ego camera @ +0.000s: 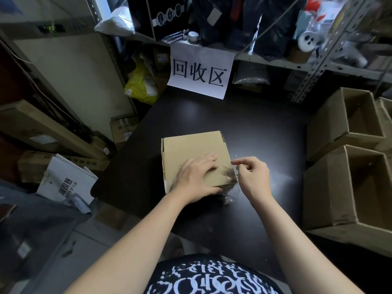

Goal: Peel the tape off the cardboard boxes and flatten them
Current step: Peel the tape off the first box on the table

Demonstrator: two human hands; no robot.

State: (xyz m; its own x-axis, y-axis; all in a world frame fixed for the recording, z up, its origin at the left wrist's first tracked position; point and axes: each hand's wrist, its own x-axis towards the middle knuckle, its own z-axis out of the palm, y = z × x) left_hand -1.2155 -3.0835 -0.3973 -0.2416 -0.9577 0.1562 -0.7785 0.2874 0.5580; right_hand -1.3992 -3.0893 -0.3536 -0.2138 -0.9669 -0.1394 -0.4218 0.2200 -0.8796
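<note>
A small closed cardboard box [192,149] sits in the middle of a dark table [254,128]. My left hand [195,179] lies flat on the near part of its top, fingers straight, thumb along the near edge. My right hand [252,175] is just right of the box and pinches a strip of clear tape [230,174] that runs off the box's near right corner. A crumpled bit of clear tape [228,198] lies on the table below that corner.
Two larger open cardboard boxes [331,187] are stacked at the table's right edge. A white paper sign [199,71] hangs from a cluttered metal shelf [275,60] behind the table. Boxes and a white carton [65,179] crowd the floor on the left.
</note>
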